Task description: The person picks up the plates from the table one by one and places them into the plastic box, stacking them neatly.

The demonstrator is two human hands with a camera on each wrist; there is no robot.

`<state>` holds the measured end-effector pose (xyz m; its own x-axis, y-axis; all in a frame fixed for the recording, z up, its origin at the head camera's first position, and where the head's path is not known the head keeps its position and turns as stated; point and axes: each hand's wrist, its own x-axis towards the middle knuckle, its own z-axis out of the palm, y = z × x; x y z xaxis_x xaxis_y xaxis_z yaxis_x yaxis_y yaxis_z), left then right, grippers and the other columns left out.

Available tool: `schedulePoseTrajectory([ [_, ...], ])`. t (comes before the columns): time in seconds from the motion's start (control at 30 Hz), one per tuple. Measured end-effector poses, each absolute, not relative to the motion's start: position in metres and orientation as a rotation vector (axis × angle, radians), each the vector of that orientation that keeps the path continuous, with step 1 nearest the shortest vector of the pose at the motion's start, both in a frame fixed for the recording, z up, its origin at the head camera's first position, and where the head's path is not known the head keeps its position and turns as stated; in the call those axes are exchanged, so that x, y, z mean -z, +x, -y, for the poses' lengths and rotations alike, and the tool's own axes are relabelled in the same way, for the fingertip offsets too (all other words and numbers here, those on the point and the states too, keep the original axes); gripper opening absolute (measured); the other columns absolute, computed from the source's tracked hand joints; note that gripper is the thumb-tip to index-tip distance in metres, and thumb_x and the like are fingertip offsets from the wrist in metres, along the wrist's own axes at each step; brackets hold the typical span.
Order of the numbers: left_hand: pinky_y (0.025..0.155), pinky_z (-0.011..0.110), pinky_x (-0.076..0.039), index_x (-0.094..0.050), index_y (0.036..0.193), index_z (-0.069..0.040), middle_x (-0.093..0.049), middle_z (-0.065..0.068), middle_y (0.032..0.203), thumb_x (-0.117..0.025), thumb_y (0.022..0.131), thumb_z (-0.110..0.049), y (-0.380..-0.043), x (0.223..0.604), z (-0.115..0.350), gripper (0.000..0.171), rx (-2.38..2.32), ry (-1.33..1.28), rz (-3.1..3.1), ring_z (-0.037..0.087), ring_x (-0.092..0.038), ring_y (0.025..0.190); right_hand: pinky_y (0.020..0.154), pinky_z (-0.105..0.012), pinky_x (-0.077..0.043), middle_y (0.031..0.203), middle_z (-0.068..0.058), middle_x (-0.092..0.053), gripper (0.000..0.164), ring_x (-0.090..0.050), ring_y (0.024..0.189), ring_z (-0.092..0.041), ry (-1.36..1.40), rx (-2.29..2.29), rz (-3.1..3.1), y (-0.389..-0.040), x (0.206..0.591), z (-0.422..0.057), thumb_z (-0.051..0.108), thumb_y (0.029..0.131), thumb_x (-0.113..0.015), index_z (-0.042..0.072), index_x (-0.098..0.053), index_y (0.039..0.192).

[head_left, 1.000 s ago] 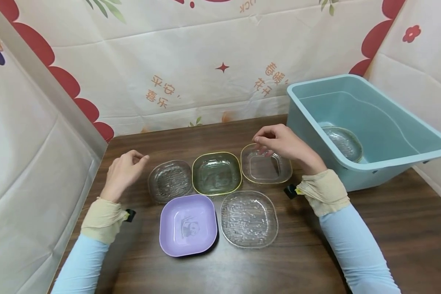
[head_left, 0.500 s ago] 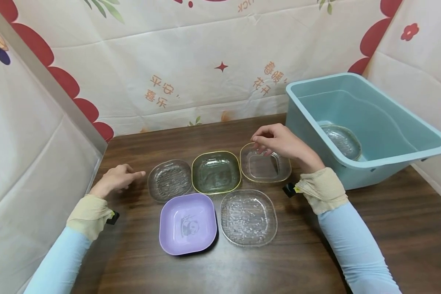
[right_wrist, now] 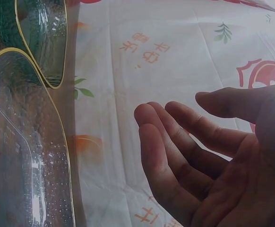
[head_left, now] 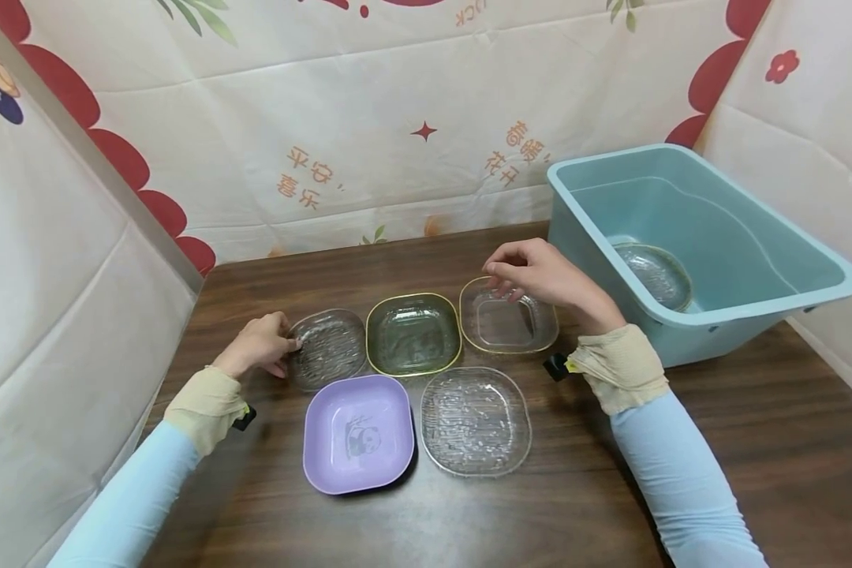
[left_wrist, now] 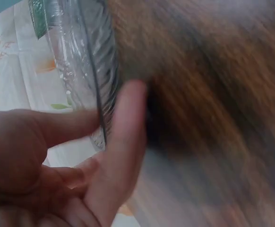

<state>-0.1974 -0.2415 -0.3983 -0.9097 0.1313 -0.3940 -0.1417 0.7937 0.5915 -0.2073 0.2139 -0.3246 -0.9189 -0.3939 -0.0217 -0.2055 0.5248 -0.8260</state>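
Left hand: pinched the ribbed dish by its rim, seemingly the gripping step.
Right hand: hovered loosely curled, holding nothing.
Ribbed dish: lay near the left edge of the table.
Rim: probably called for a firm pinch (likely slippery) before lifting.

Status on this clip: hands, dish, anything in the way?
Left hand pinching rim of leftmost clear dish. Right hand empty, near gold-rimmed clear dish. Possible hindrance: green dish, purple dish close beside leftmost one.

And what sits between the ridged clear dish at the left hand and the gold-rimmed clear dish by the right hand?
A green gold-rimmed dish, as the head view shows. The left hand pinches the ridged clear dish.
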Motion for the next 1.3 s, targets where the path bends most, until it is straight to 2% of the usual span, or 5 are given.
schedulePoseTrajectory([
  [0.3, 0.057, 0.035, -0.065, -0.052, 0.123, 0.015, -0.067, 0.025, 0.085, -0.055, 0.101, 0.002, -0.197, 0.4, 0.241, 0.026, -0.956, 0.051, -2.603, 0.019, -0.073, 0.055, 0.068, -0.034, -0.064, 0.1, -0.022, -0.074, 0.027, -0.075, 0.08, -0.018, -0.51, 1.311, -2.558, -0.207, 0.324, -0.212, 0.023, 0.106, -0.059, 0.0, -0.07, 0.115],
  [0.63, 0.058, 0.03, -0.063, -0.051, 0.129, 0.013, -0.067, 0.029, 0.099, -0.048, 0.097, 0.001, -0.195, 0.395, 0.253, 0.034, -0.903, 0.065, -2.819, 0.012, -0.07, 0.055, 0.07, -0.039, -0.065, 0.1, -0.02, -0.075, 0.028, -0.076, 0.082, -0.022, -0.527, 1.312, -2.556, -0.208, 0.327, -0.21, 0.024, 0.106, -0.059, 0.001, -0.07, 0.115],
  [0.9, 0.065, 0.043, -0.063, -0.052, 0.134, 0.01, -0.067, 0.034, 0.112, -0.044, 0.103, -0.003, -0.196, 0.378, 0.227, 0.035, -0.958, 0.165, -2.959, 0.034, -0.074, 0.074, 0.071, -0.037, -0.065, 0.097, -0.019, -0.074, 0.026, -0.076, 0.085, -0.028, -0.536, 1.304, -2.543, -0.208, 0.329, -0.21, 0.022, 0.106, -0.059, 0.0, -0.07, 0.116],
  [1.03, 0.056, 0.044, -0.064, -0.05, 0.135, 0.009, -0.067, 0.027, 0.099, -0.041, 0.106, -0.002, -0.196, 0.374, 0.203, 0.032, -1.117, 0.186, -2.882, 0.024, -0.069, 0.054, 0.073, -0.039, -0.066, 0.096, -0.016, -0.075, 0.026, -0.076, 0.087, -0.032, -0.528, 1.317, -2.531, -0.207, 0.33, -0.21, 0.022, 0.106, -0.059, 0.0, -0.069, 0.116],
  [1.3, 0.055, 0.052, -0.062, -0.054, 0.133, 0.007, -0.072, 0.024, 0.088, -0.044, 0.103, 0.001, -0.193, 0.367, 0.153, 0.032, -1.295, 0.264, -2.816, 0.012, -0.064, 0.045, 0.07, -0.037, -0.065, 0.099, -0.02, -0.073, 0.026, -0.075, 0.085, -0.028, -0.495, 1.329, -2.518, -0.206, 0.33, -0.204, 0.021, 0.106, -0.059, 0.0, -0.068, 0.118],
])
